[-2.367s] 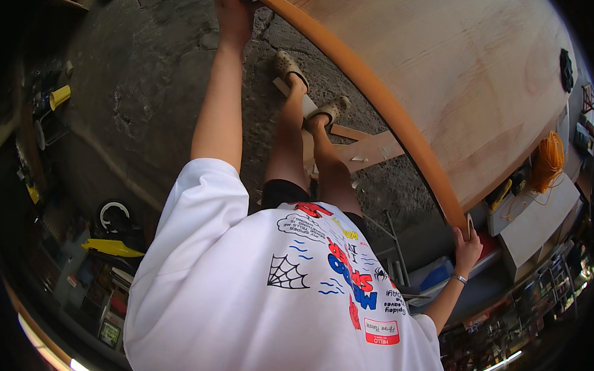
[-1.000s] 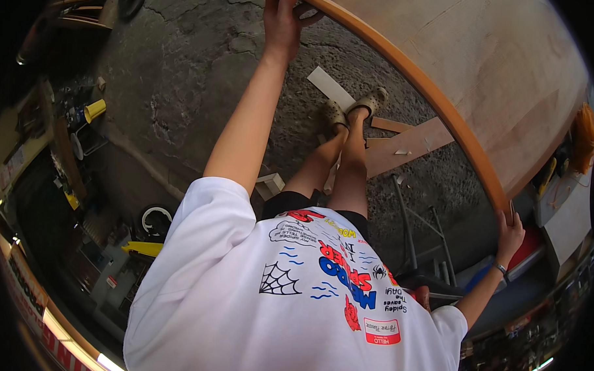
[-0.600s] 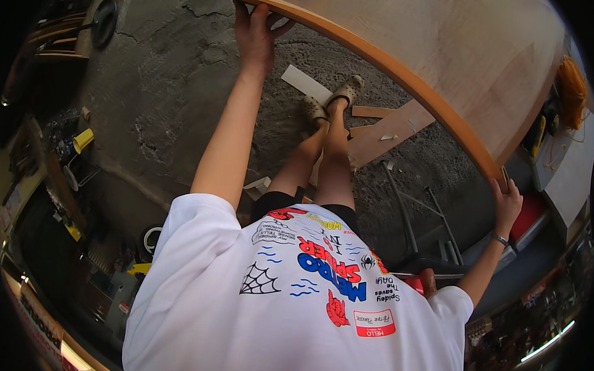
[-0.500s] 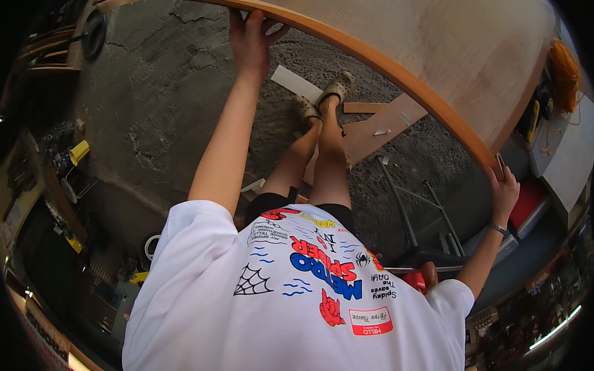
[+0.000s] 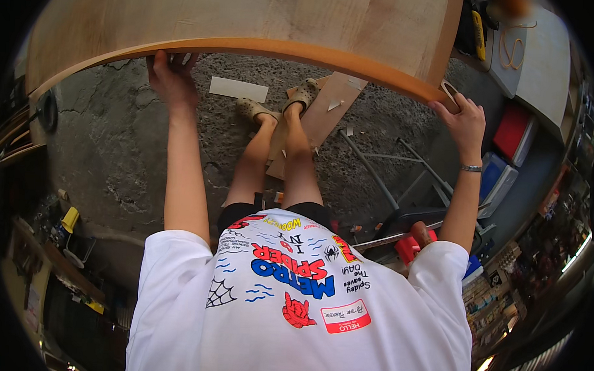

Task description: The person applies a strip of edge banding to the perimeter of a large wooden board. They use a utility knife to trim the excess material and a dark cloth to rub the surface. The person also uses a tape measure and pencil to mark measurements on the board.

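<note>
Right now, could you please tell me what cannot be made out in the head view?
Head view, board: far side cut off by the picture's top edge.
Head view, left hand: fingertips hidden behind the board's edge.
Head view, thin piece at the right hand: too small to identify.
Head view, orange thing: blurred, cut off by the top edge.

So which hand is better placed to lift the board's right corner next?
Probably the right hand: it's at that corner of the board, while the left hand is farther along the edge.
</note>
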Tool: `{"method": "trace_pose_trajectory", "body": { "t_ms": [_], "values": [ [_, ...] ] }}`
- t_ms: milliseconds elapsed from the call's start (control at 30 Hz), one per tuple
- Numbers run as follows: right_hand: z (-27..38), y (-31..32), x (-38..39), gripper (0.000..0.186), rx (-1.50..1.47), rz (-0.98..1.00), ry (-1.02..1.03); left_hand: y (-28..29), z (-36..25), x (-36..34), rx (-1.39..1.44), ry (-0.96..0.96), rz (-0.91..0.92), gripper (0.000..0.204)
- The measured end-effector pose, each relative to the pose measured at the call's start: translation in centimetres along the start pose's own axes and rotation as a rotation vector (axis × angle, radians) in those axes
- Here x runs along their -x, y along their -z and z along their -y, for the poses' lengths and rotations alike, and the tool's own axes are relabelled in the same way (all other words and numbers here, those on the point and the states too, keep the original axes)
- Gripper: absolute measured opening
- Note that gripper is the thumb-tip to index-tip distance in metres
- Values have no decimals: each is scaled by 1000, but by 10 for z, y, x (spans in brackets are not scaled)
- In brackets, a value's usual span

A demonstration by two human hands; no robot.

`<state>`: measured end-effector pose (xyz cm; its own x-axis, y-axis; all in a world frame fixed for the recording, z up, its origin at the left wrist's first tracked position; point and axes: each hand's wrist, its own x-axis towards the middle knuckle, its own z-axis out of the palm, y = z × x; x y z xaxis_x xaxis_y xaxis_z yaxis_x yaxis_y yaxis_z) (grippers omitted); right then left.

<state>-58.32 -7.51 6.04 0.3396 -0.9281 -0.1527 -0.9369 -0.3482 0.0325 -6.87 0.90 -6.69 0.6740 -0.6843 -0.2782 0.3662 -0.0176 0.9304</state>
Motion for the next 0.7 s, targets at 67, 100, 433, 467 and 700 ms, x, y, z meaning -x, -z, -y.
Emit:
{"method": "trace_pose_trajectory", "body": {
  "t_ms": [67,100,433,467,700],
  "values": [
    [-6,-1,1,60,-62,-20,33,-1,3,1,-22,8,-30,68],
    [-8,-1,1,57,-71,-21,43,2,6,-2,-21,-8,-34,73],
    [-8,-9,5,58,-70,-152,78,-76,47,85,-109,1,65,103],
    [-10,-9,7,57,-75,-163,81,-88,53,97,-100,38,75,102],
    [-10,-11,5,56,-132,-197,110,-150,90,165,-24,119,152,81]
  ]
}}
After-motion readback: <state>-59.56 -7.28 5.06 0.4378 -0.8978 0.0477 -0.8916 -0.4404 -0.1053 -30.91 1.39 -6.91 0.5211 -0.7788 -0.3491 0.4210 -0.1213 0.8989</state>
